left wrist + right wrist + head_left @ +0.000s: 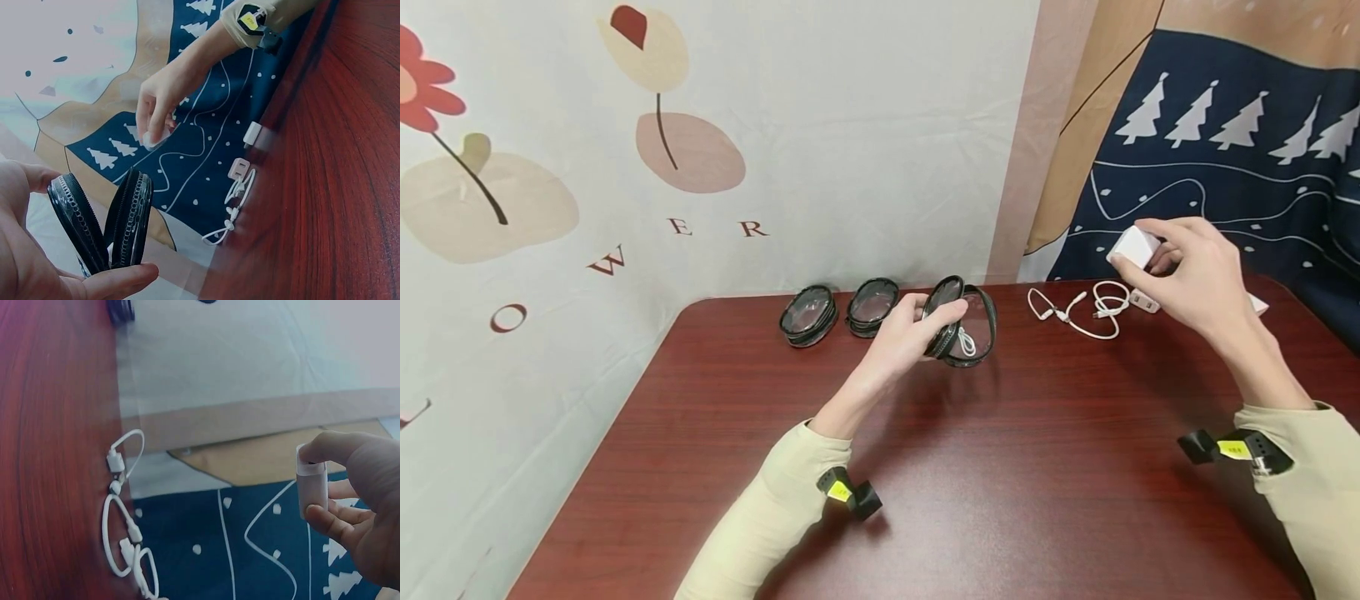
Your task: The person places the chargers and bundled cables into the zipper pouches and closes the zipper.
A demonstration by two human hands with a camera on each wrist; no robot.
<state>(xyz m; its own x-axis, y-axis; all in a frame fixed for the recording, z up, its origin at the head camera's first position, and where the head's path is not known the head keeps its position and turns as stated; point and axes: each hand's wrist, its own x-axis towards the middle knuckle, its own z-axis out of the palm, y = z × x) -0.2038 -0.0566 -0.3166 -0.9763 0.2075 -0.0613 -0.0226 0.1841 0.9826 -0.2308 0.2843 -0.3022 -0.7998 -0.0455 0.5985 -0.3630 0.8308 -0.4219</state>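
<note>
My left hand (898, 337) grips a round black zippered case (945, 293) with clear windows, raised over the table. The case gapes open, and a coiled white cable (967, 342) shows inside it. In the left wrist view, thumb and fingers hold the case's zippered edges (136, 219) spread in a V. Over at the right, my right hand (1206, 271) pinches a white charger plug (1133, 247) in the air between thumb and fingers. The right wrist view shows this plug (312, 490) upright, apart from the table.
Two similar round black cases (807, 317) stand along the back edge of the reddish-brown table (1000, 500). White cables (1093, 323) lie at the back right, beside a white two-port charger (1144, 302). Another white block (252, 134) sits farther right. Patterned cloth (850, 125) hangs behind.
</note>
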